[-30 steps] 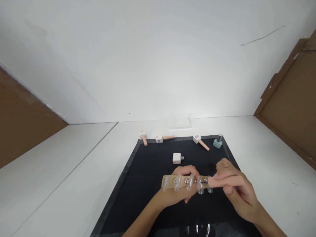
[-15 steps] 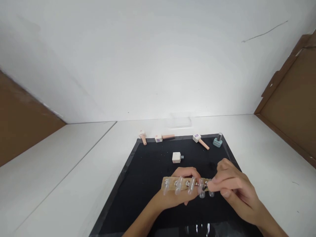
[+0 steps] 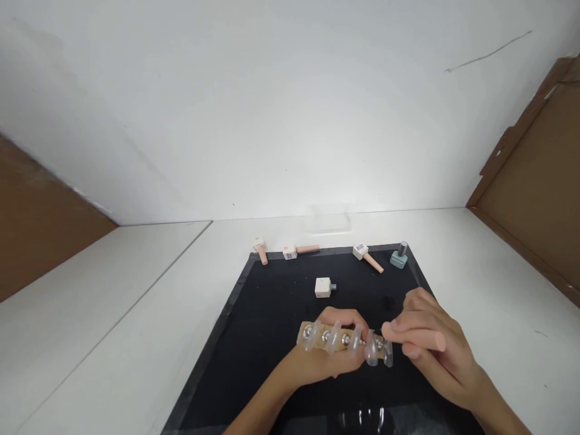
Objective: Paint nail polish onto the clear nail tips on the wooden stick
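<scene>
Head view: white bottle (image 3: 322, 287) lies uncapped on the black mat (image 3: 272, 314), grey neck pointing right (contents can't be seen). Teal bottle (image 3: 399, 258) stands capped at the mat's far right corner. Pink-capped bottles (image 3: 368, 256) lie along the far edge. Left hand (image 3: 326, 362) holds the wooden strip (image 3: 302, 331) above the mat's near part, grip closed from below. Five clear nail tips (image 3: 334, 338) sit on metal beads along it. Right hand (image 3: 430, 350) pinches the pink brush handle (image 3: 417, 338) at the strip's right end. White surface (image 3: 136, 314) underneath.

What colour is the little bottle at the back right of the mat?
The bottle is pale teal with a grey cap, in the head view.
</scene>
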A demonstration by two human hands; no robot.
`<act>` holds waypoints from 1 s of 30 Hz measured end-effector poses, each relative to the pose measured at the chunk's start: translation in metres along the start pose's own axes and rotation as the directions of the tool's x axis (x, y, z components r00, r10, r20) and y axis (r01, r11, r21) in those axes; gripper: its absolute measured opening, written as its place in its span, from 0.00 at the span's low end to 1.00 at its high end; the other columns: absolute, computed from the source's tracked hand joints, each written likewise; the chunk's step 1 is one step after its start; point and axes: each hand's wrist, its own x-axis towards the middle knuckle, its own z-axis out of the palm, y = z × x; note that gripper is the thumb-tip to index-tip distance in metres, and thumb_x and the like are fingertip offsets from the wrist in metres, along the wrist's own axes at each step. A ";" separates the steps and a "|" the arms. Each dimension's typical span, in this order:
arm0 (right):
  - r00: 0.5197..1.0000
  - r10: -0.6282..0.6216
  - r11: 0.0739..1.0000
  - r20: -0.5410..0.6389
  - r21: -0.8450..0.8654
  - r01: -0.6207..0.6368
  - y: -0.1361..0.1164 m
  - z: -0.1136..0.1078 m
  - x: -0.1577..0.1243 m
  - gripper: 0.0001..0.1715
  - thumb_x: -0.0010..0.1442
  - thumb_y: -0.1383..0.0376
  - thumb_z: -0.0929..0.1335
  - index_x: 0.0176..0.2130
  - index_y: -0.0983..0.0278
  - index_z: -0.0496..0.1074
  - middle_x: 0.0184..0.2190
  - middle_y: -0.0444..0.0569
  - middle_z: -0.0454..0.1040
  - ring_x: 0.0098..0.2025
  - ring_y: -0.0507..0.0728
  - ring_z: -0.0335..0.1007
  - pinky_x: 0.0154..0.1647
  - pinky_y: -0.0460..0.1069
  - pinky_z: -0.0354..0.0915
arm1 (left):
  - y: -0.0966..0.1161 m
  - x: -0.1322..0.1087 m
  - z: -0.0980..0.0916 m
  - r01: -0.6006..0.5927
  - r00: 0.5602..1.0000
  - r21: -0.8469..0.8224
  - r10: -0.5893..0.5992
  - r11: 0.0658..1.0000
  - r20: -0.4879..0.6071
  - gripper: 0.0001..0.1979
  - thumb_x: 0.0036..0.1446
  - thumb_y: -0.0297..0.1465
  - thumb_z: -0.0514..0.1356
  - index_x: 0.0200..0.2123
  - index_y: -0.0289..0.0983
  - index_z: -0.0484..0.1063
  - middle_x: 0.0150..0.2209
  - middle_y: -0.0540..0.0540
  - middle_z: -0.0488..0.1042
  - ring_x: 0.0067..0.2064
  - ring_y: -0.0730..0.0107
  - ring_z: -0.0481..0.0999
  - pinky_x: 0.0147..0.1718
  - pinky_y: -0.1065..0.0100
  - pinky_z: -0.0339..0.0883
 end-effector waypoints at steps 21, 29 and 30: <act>0.999 0.039 0.999 0.028 -0.003 -0.039 -0.001 0.000 0.001 0.10 0.68 0.63 0.58 0.39 0.61 0.66 0.24 0.45 0.71 0.24 0.54 0.59 0.26 0.50 0.57 | 0.011 0.000 0.002 -0.009 0.999 0.154 0.014 0.988 -0.030 0.02 0.41 0.27 0.59 0.22 0.34 0.68 0.21 0.52 0.68 0.23 0.77 0.62 0.21 0.76 0.56; 0.993 0.045 0.999 0.107 0.012 -0.047 -0.002 0.002 0.004 0.11 0.68 0.62 0.58 0.35 0.61 0.65 0.24 0.45 0.71 0.24 0.53 0.59 0.26 0.50 0.58 | 0.026 0.000 0.006 0.082 0.994 0.258 -0.061 0.963 -0.087 0.02 0.39 0.25 0.57 0.19 0.35 0.65 0.19 0.53 0.67 0.22 0.78 0.63 0.20 0.77 0.55; 0.996 0.051 0.999 0.073 -0.013 -0.050 -0.002 0.002 0.003 0.10 0.68 0.63 0.58 0.36 0.61 0.65 0.25 0.46 0.71 0.25 0.54 0.60 0.27 0.50 0.58 | 0.026 0.001 0.006 0.084 0.995 0.255 -0.068 0.963 -0.072 0.01 0.39 0.25 0.57 0.19 0.35 0.66 0.19 0.53 0.67 0.22 0.78 0.62 0.20 0.77 0.54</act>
